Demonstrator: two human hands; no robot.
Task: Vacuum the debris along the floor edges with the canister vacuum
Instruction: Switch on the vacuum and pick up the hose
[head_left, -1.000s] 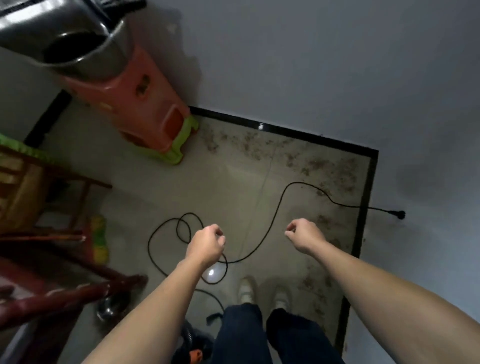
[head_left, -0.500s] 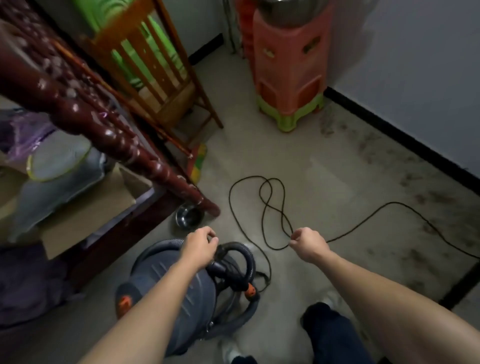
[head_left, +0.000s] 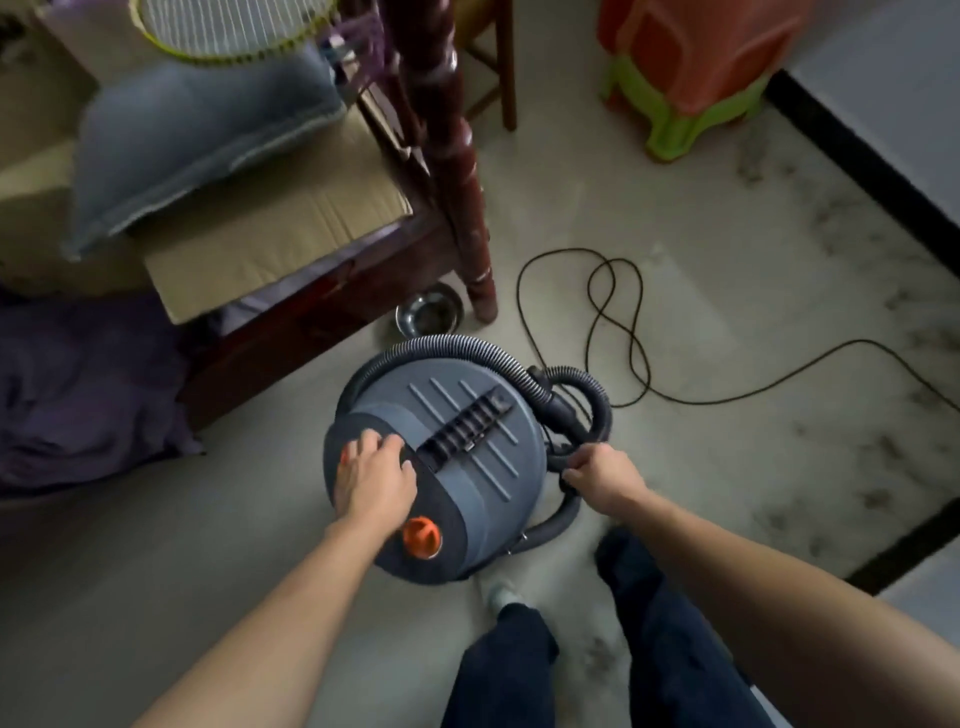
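Note:
A round grey-blue canister vacuum (head_left: 467, 415) with an orange knob stands on the floor in front of my feet. Its ribbed black hose (head_left: 447, 344) is coiled round the lid. My left hand (head_left: 376, 475) rests flat on the lid's left side, fingers spread over an orange button. My right hand (head_left: 602, 475) grips the hose at the canister's right side. The black power cord (head_left: 618, 322) lies in loops on the floor to the right. Dark debris (head_left: 883, 457) is scattered along the black baseboard (head_left: 857, 166) at the right wall.
A dark wooden bed frame with its post (head_left: 457, 171) stands at the left, carrying cardboard (head_left: 270, 228) and a grey pillow (head_left: 197, 130). A steel bowl (head_left: 428, 314) sits by the post. An orange and green plastic stool (head_left: 696, 67) stands at the top right.
My view has swung left and down from the wall corner to the vacuum. My left hand has come onto the lid and my right hand has taken hold of the hose.

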